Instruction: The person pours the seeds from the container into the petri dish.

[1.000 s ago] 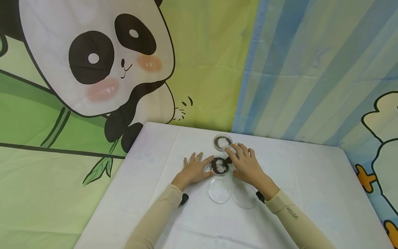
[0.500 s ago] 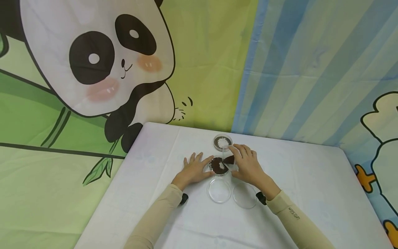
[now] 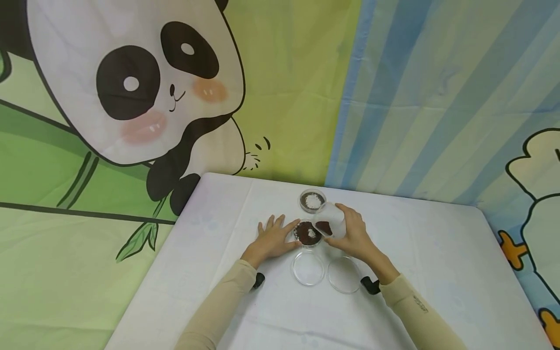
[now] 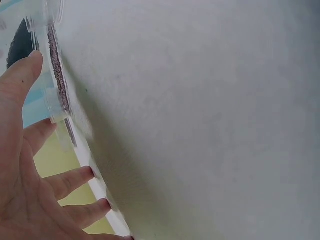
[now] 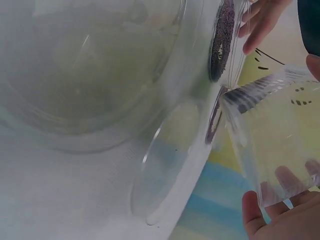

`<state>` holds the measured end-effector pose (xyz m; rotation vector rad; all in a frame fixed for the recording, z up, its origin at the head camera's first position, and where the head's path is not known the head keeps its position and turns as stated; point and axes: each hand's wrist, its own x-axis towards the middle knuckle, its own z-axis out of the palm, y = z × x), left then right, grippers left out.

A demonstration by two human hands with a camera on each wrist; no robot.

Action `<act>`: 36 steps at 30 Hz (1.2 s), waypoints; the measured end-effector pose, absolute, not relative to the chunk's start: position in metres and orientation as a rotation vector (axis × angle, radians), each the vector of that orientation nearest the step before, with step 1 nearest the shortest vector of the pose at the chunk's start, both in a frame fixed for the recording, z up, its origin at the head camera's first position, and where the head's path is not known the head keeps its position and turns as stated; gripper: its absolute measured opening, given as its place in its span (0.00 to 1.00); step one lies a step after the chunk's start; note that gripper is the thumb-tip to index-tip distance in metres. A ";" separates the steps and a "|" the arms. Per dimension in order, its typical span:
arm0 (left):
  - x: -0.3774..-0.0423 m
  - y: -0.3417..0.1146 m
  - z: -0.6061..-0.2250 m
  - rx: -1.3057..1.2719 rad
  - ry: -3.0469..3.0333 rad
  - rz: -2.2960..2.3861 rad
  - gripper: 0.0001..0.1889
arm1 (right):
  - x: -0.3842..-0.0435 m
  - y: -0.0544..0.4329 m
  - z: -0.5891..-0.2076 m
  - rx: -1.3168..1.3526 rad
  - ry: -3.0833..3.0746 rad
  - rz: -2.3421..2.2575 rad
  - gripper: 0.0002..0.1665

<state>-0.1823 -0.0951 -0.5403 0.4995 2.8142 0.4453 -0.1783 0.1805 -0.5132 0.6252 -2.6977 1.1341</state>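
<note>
Dish (image 3: 309, 245), touched by the left hand's (image 3: 270, 241) spread, straight fingers, is best steadied while the right hand (image 3: 355, 234), gripping the box (image 5: 272, 142), tips dark grains (image 3: 323, 227) gently.

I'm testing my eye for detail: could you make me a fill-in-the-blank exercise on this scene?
The clear container is in the ____ hand.
The left hand frames the nearer dish with forefinger and ____.
The farther dish holds a heap coloured ____.

Missing words: right; thumb; white.
</note>
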 end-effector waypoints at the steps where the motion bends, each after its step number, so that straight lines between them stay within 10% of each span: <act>1: -0.182 -0.095 -0.541 0.499 2.813 0.442 0.40 | -0.177 0.182 -0.514 0.597 -2.688 1.187 0.59; 36: -0.182 -0.095 -0.543 0.491 2.818 0.446 0.39 | -0.142 0.244 -0.510 0.242 -2.036 2.118 0.53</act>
